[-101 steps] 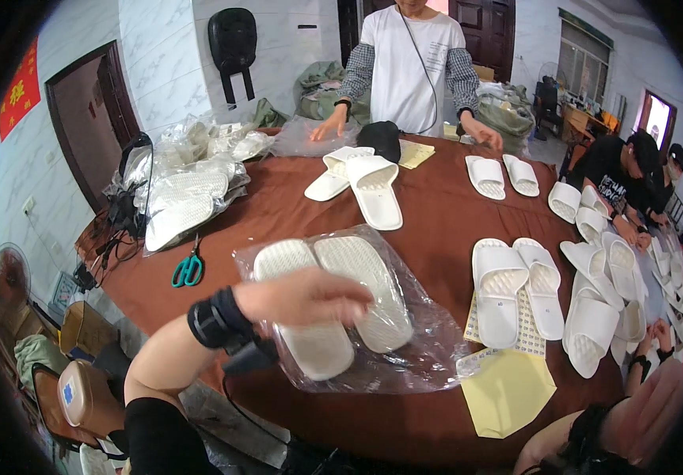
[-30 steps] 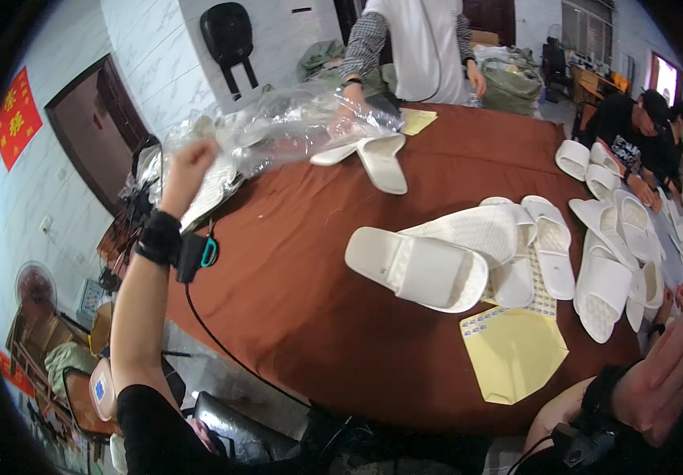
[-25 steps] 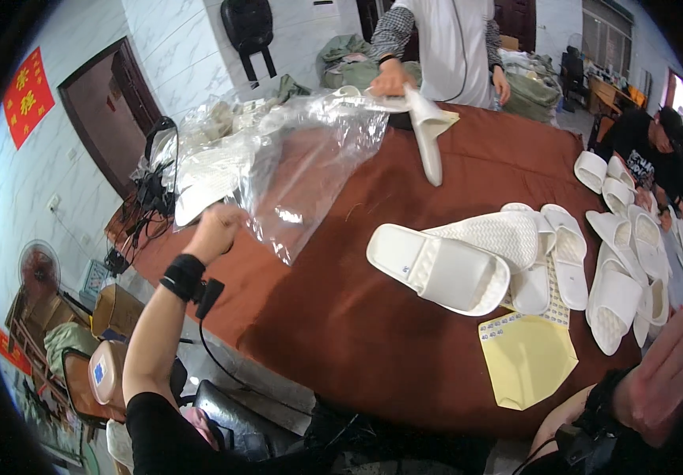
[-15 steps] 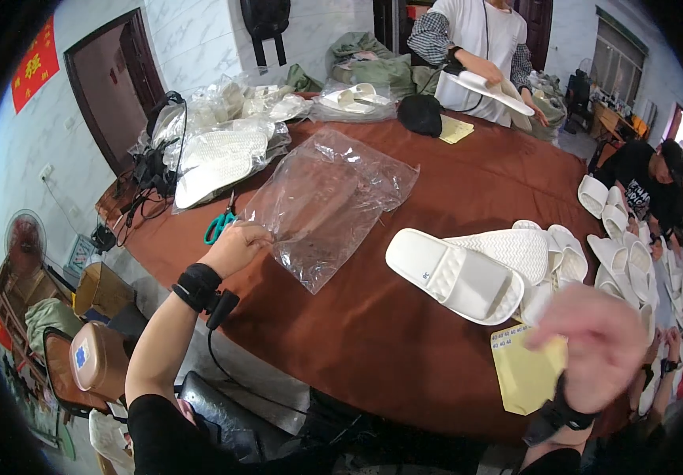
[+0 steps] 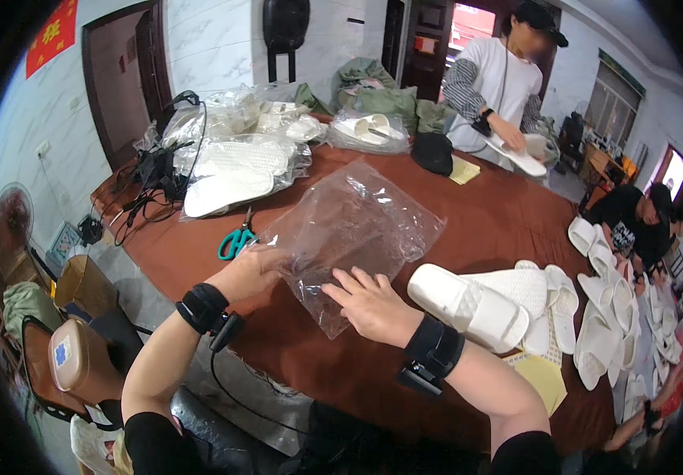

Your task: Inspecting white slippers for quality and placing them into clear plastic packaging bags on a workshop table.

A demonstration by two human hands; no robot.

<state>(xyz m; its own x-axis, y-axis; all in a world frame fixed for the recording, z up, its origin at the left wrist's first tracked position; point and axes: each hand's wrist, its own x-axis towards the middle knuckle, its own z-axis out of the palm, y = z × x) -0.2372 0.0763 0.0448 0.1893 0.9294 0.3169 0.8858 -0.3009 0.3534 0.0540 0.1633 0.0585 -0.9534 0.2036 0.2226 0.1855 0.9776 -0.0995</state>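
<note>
A clear plastic bag (image 5: 361, 214) lies loosely over the brown cloth-covered table. My left hand (image 5: 253, 271) pinches its near left edge. Across the near part of the bag, my right hand (image 5: 374, 307) rests with its fingers spread and nothing gripped. Teal-handled scissors (image 5: 236, 242) lie just beyond my left hand. To the right of my right hand is a white slipper (image 5: 472, 309), sole down, leaning over another slipper (image 5: 515, 290) that shows its textured sole. A yellow label sheet (image 5: 543, 380) sits under the near side of these slippers, partly behind my right forearm.
Bagged white slippers (image 5: 234, 170) pile up at the far left beside black cables (image 5: 147, 186). A black cap (image 5: 433, 153) and yellow paper (image 5: 463, 170) lie at the far edge. There a person (image 5: 500, 87) holds a slipper. More slippers (image 5: 606, 305) line the right side.
My right hand has moved left from beside the label sheet onto the bag, its fingers now spread. My left hand still pinches the bag's edge. The far person has lowered the slipper.
</note>
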